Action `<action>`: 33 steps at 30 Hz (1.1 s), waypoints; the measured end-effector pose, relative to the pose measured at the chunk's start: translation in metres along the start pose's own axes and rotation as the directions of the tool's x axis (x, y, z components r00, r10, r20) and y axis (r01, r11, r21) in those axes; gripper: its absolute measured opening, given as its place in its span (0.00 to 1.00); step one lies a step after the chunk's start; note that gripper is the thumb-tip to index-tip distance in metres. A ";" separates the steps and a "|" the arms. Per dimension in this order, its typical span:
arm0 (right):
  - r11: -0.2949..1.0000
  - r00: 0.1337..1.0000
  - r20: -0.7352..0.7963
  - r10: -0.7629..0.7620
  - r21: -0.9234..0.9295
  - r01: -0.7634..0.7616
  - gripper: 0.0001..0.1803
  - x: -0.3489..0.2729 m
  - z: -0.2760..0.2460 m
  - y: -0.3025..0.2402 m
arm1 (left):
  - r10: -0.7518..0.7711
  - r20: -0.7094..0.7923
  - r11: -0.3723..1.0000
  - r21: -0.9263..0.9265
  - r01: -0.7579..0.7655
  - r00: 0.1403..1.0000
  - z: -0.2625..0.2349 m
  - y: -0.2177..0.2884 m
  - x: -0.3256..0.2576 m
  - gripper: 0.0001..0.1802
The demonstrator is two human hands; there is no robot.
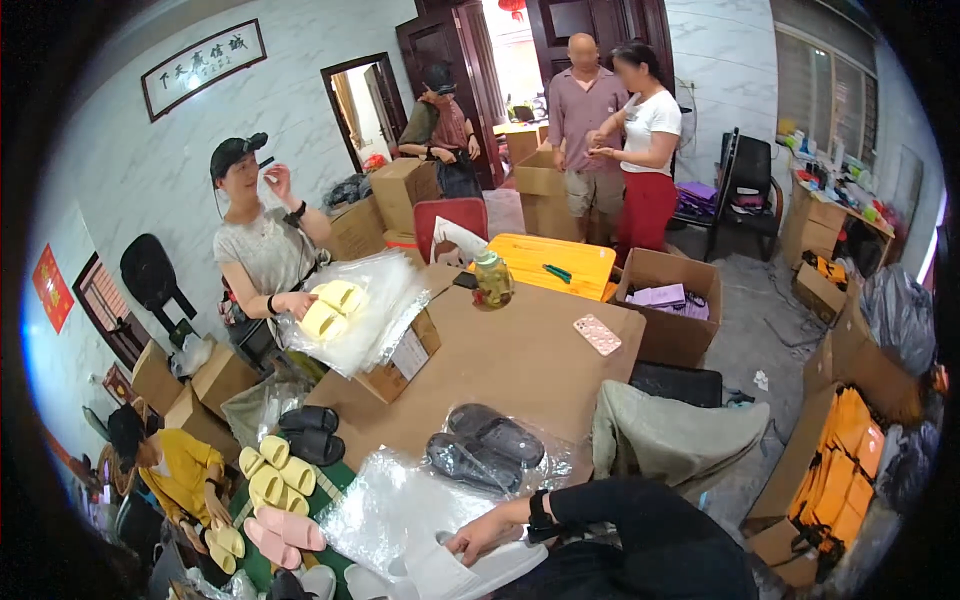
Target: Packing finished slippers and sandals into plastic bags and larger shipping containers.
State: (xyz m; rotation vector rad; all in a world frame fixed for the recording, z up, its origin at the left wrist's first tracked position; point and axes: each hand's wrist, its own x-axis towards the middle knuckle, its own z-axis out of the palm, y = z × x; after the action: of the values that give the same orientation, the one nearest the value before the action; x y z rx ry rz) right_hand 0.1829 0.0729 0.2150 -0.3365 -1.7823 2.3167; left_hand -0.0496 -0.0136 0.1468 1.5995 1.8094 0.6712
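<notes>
From the lower right, my right arm in a black sleeve with a dark wristband reaches in. My right hand [482, 535] is closed on a white slipper [438, 568], with its fingers at the strap. Another pale sole lies partly under that hand. My left hand does not show. Beside the slipper lie clear plastic bags [385, 505], flat and shiny. Just beyond them, a pair of black slippers [483, 452] rests in a clear bag on the brown tabletop [520, 350]. Pink slippers [285, 535], yellow slippers [275, 475] and black slippers [311, 435] sit on a green surface to the left.
A co-worker at left touches yellow slippers [333, 308] on stacked plastic bags; another in yellow bends lower left. A glass jar [492, 280] and phone [597, 335] stand on the table's far side. Cartons [670, 300], a draped cloth [680, 435] and orange packs [838, 465] lie right.
</notes>
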 end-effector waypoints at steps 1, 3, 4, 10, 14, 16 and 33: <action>1.000 1.000 -0.005 -0.003 -0.002 0.003 0.07 -0.003 0.000 0.000 | 0.008 -0.007 1.000 -0.016 -0.008 1.000 -0.001 0.001 0.002 0.18; 0.995 0.991 0.094 0.100 0.000 -0.101 0.06 -0.007 -0.001 0.000 | 0.023 -0.021 0.999 -0.048 -0.024 1.000 -0.002 0.003 0.005 0.17; 0.995 0.991 0.090 0.099 -0.002 -0.099 0.06 -0.009 -0.001 0.000 | 0.029 -0.029 0.997 -0.064 -0.030 0.999 -0.003 0.004 0.006 0.17; 0.986 0.980 0.194 0.040 0.151 -0.070 0.15 -0.015 0.000 -0.004 | 0.045 -0.086 0.984 -0.166 -0.059 0.995 -0.007 0.010 0.008 0.17; 0.970 0.983 0.154 0.098 0.205 -0.129 0.15 -0.019 -0.005 0.001 | 0.052 -0.124 0.970 -0.229 -0.079 0.991 -0.012 0.014 0.009 0.16; 0.987 0.978 0.135 0.161 -0.004 -0.162 0.15 -0.019 -0.014 0.005 | 0.051 -0.143 0.962 -0.260 -0.087 0.988 -0.014 0.015 0.008 0.16; 0.513 0.921 -0.388 0.025 -0.786 -0.345 0.18 -0.013 0.009 0.014 | 0.526 -0.175 0.821 0.361 -0.443 0.832 -0.001 0.046 0.011 0.18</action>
State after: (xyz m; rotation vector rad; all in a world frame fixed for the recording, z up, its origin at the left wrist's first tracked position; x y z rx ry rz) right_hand 0.1920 0.0575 0.2043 -1.0396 -2.6354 1.1318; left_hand -0.0205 0.0031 0.1793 2.3313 1.7540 0.9039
